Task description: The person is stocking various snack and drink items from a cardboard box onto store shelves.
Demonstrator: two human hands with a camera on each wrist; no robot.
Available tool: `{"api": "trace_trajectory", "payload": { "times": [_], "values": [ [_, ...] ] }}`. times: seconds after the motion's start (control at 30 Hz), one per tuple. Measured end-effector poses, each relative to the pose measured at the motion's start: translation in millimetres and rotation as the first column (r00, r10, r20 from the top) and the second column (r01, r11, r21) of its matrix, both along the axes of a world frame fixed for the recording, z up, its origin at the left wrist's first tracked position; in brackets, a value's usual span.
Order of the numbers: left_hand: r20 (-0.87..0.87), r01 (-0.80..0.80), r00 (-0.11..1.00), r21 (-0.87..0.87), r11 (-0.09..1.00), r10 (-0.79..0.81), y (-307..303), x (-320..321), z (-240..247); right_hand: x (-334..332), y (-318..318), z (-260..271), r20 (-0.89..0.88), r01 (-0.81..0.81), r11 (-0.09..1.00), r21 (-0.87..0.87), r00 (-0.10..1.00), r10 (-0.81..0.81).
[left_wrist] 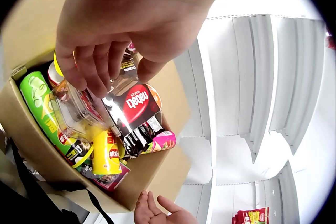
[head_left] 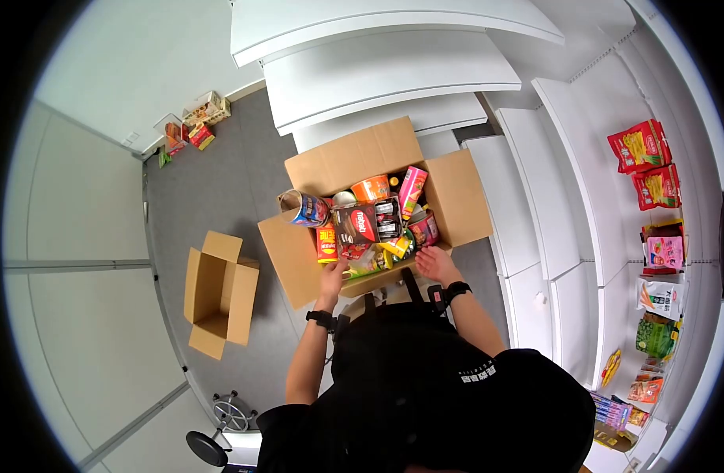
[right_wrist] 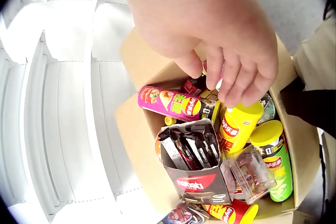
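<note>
A cardboard box with spread flaps is packed with snacks. My left hand hangs over its near left side, fingers loosely bent; in the left wrist view the fingertips overlap a clear plastic container and the dark Nabati wafer box. That wafer box stands open at the top, with wrapped bars showing. Over the near right edge, my right hand is relaxed and holds nothing. Below its fingers in the right wrist view are a yellow chip canister, a green canister and a pink canister.
A blue patterned tub sits at the left flap. An opened smaller carton lies on the floor to the left. White shelves rise ahead and to the right, some holding snack bags. A wheeled stool stands behind left.
</note>
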State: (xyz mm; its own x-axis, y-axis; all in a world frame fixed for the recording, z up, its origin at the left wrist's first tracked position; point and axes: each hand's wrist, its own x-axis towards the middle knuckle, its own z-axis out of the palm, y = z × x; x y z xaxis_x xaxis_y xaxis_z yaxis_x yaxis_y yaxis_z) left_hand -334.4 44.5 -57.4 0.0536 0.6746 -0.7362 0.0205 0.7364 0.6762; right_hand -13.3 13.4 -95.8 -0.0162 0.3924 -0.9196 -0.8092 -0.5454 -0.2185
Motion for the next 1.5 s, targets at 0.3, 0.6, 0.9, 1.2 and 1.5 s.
{"api": "trace_trajectory", "payload": {
  "times": [0.3, 0.6, 0.9, 1.2, 1.5],
  "values": [
    [-0.15, -0.253, 0.936, 0.346, 0.904, 0.319, 55, -28, -23, 6, -5, 1, 0.0, -0.026, 0.999, 0.048, 1.0, 0.026],
    [-0.193, -0.048, 0.97, 0.443, 0.895, 0.147, 126, -58, -28, 24, -16, 7, 0.008, 0.016, 0.99, 0.14, 1.0, -0.018],
    [-0.139, -0.07, 0.983, 0.31, 0.948, 0.118, 123, -46, 3, 29, -30, 1, 0.061, 0.075, 0.99, 0.117, 0.995, -0.083],
    [-0.108, -0.088, 0.979, 0.535, 0.84, 0.171, 117, -51, -27, 7, -3, 42, 0.123, -0.091, 0.985, 0.146, 0.99, 0.073],
    [-0.105, 0.096, 0.994, 0.631, 0.77, -0.037, 115, -39, 62, -50, 62, 132, 0.523, -0.609, 0.703, 0.368, 0.76, 0.384]
  ]
}}
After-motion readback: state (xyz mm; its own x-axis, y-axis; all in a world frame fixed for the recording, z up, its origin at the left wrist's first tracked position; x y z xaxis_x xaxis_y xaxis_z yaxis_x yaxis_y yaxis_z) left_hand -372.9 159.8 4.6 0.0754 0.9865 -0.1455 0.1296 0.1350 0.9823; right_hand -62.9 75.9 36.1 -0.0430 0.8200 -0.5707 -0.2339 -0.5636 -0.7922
